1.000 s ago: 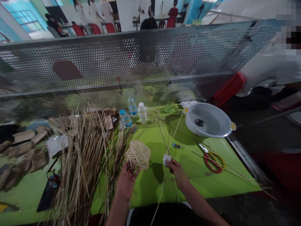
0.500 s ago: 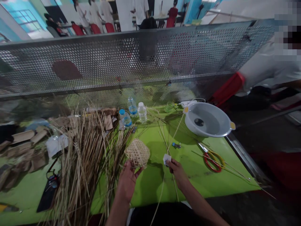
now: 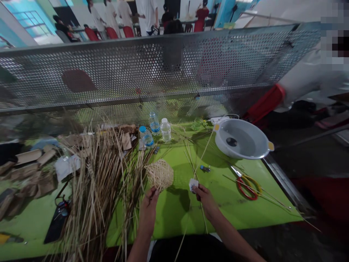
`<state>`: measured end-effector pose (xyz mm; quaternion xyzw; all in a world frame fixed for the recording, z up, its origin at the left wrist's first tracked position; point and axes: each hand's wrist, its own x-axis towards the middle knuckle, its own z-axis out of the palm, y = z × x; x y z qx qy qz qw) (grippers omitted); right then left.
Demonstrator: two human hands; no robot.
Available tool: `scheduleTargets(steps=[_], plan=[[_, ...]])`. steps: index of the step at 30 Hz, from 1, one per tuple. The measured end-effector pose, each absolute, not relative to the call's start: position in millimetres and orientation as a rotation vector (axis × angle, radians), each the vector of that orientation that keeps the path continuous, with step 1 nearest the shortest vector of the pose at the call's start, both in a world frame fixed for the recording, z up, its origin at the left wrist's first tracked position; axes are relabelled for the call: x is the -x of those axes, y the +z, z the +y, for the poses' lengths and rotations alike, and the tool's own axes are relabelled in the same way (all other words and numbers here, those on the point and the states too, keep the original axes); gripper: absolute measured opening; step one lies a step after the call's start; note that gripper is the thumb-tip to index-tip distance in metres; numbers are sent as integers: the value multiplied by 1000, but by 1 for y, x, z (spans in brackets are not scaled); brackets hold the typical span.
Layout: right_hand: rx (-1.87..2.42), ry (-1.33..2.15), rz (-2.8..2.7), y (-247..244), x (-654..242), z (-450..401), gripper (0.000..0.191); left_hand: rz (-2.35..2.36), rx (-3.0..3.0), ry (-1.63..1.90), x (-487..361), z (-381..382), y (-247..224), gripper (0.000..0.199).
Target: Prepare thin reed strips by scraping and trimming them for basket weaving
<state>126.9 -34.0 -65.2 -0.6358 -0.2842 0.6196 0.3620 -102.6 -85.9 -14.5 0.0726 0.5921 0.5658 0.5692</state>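
Observation:
My left hand (image 3: 149, 203) pinches the near lower edge of a small woven basket (image 3: 160, 174) made of pale strips, with open gaps in its weave. The basket is held above the green tabletop, and a loose strip curves from its left side. My right hand (image 3: 204, 196) is closed on a small whitish square piece (image 3: 193, 184) with a dark print or mark; I cannot tell exactly what it is. Under and beside that hand, a few long thin strips (image 3: 203, 214) run along the table. A small blue-tipped clip-like item (image 3: 205, 168) lies just beyond it.
Scissors (image 3: 247, 185) with red and yellow handles lie right, below a grey basin (image 3: 242, 140) of water. Several plastic bottles (image 3: 165, 130) stand at the back before a perforated metal panel (image 3: 117, 76). Many dry strips (image 3: 98, 182) and a phone-like dark slab (image 3: 56, 223) occupy the left.
The basket has turned in my left hand, and my fingers now grip its near edge from a different place. My right hand with the whitish piece stays nearly still.

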Motion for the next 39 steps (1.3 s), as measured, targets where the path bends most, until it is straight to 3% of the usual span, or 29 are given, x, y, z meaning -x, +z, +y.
scheduleTargets(steps=[7,20,39], plan=[[1642,1588,-758,-65,-128,-35,29,1637,-497,1211,104,-87,-15,34],[1640,1582,-764,-61,-129,-38,27,1953,-1818,757,105,-96,-28,21],[1674,1596,-738,-62,-128,-47,28,2042,-2014,607,109,-116,-30,40]])
